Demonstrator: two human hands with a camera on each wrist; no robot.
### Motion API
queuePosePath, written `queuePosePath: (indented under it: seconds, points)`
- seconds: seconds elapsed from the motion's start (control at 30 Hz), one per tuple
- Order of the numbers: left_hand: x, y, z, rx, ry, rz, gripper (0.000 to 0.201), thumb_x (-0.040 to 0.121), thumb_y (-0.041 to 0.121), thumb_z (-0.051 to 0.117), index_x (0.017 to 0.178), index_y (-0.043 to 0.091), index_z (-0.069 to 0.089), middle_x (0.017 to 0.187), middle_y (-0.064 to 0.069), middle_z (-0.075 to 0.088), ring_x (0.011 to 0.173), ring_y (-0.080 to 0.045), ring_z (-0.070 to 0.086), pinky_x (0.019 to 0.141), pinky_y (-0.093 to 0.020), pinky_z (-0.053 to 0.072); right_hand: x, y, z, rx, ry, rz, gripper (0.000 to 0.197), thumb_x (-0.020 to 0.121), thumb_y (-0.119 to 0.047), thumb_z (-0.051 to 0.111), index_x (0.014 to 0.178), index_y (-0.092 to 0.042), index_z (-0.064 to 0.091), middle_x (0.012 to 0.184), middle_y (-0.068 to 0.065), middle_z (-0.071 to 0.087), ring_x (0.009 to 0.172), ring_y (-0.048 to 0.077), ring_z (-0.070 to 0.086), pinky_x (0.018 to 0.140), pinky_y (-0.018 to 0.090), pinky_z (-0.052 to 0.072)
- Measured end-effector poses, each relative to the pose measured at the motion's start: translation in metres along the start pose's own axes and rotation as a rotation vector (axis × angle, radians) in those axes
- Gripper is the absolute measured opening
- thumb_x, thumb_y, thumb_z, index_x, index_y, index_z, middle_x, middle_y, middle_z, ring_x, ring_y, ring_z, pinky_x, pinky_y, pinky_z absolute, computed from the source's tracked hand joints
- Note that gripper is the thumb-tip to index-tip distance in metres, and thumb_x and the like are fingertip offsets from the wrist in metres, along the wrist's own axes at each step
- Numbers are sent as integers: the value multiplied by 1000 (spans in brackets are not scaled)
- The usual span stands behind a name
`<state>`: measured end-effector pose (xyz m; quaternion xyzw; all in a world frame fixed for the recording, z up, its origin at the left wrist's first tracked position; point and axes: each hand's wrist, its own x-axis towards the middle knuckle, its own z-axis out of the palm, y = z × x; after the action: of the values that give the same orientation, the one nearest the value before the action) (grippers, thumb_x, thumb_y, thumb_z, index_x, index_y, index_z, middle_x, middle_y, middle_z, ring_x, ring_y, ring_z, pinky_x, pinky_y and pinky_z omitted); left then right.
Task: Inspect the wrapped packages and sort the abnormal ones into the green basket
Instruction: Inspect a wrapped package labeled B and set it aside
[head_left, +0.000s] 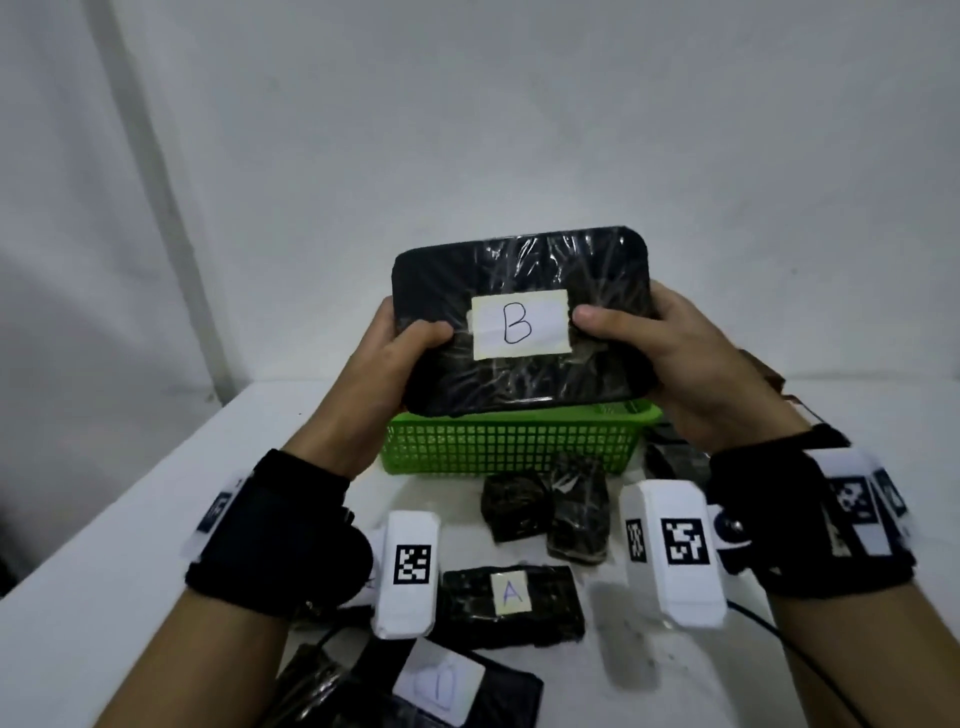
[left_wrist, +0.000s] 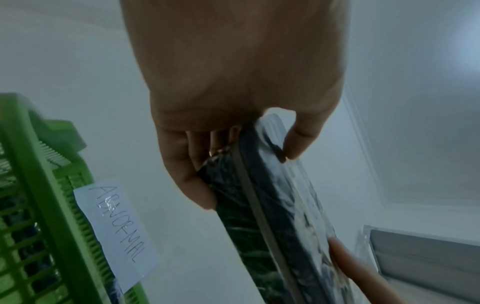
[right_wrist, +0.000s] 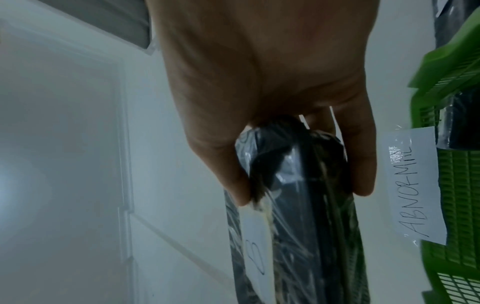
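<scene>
A flat black package wrapped in clear film (head_left: 524, 280) carries a white label marked B and is held up above the green basket (head_left: 511, 441). My left hand (head_left: 402, 345) grips its left edge, thumb on the front face. On the right edge my right hand (head_left: 631, 338) grips the same way. The left wrist view shows the package (left_wrist: 259, 205) edge-on between my left hand's (left_wrist: 246, 148) fingers and thumb. The right wrist view shows the package (right_wrist: 298, 216) edge-on in my right hand (right_wrist: 298, 160). The basket (left_wrist: 52, 185) (right_wrist: 462, 185) bears a paper tag reading ABNORMAL.
On the white table (head_left: 156, 519) lie more wrapped black packages: one marked A (head_left: 511, 603), two small unlabelled ones (head_left: 514, 506) (head_left: 579, 512), and one with a white label at the near edge (head_left: 452, 686). Dark items sit right of the basket (head_left: 670, 457). A wall stands behind.
</scene>
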<state>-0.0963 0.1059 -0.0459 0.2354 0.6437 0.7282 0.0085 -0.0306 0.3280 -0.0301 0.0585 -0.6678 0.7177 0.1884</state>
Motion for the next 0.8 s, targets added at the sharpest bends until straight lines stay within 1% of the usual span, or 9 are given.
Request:
queuePosePath:
  seconds: [0.07,0.13,0.23,0.3,0.43,0.57,0.63,0.7,0.8]
  points:
    - [2,-2,1,39,10,55,52,77,36,72,124,19,57,118,-2,70,106,-18,69,85,-33,56,-2,2,4,-14,26,-22,43,82,-14,75,123,-4,64,108,13,75,89,21,73,71,30,61]
    - [3,-4,-1,81,40,113,59,75,37,82,125,16,57,118,-6,70,108,-20,69,85,-30,56,-2,5,10,-40,58,-56,33,86,-11,73,117,-6,65,100,9,76,85,19,73,68,29,60]
    - [4,-6,-1,142,73,173,59,76,43,80,123,16,58,116,-5,70,106,-18,69,86,-30,56,-6,7,16,-87,88,-105,23,89,-11,72,111,-6,67,86,-1,76,76,11,73,64,23,57]
    - [4,-8,-1,202,85,203,52,80,42,76,122,18,58,115,-1,70,106,-15,68,92,-34,56,-8,9,16,-101,98,-114,25,90,-13,72,113,-7,67,89,-1,77,79,10,74,67,22,57]
    - [3,-10,-3,397,81,255,43,90,44,68,128,32,54,114,16,66,104,2,64,87,-27,56,-8,10,6,-367,154,-235,40,86,-23,78,124,-23,65,112,-5,74,107,12,70,90,31,57]
    - [-1,-1,-1,163,-66,105,52,84,60,56,131,38,54,117,18,66,108,-8,67,77,-36,62,-8,11,-3,-725,228,-277,66,81,-44,78,142,-36,53,127,-15,67,120,7,60,105,35,50]
    - [2,0,0,57,-39,77,44,87,58,55,121,30,56,108,13,68,105,-12,68,83,-40,61,-8,11,-2,-612,113,-196,85,72,-64,77,147,-42,45,136,-16,62,126,6,58,108,41,48]
    - [5,-2,-1,55,26,144,27,93,43,64,112,27,55,115,1,64,103,-17,68,87,-42,60,-9,10,3,-391,3,-107,94,65,-76,74,148,-48,41,144,-12,56,132,9,54,107,46,49]
    - [8,-5,-7,68,45,245,36,79,39,75,108,29,56,116,-2,60,95,-18,68,85,-40,59,-9,10,14,-299,59,-205,60,79,-52,79,134,-42,57,127,-5,66,117,12,65,90,35,59]
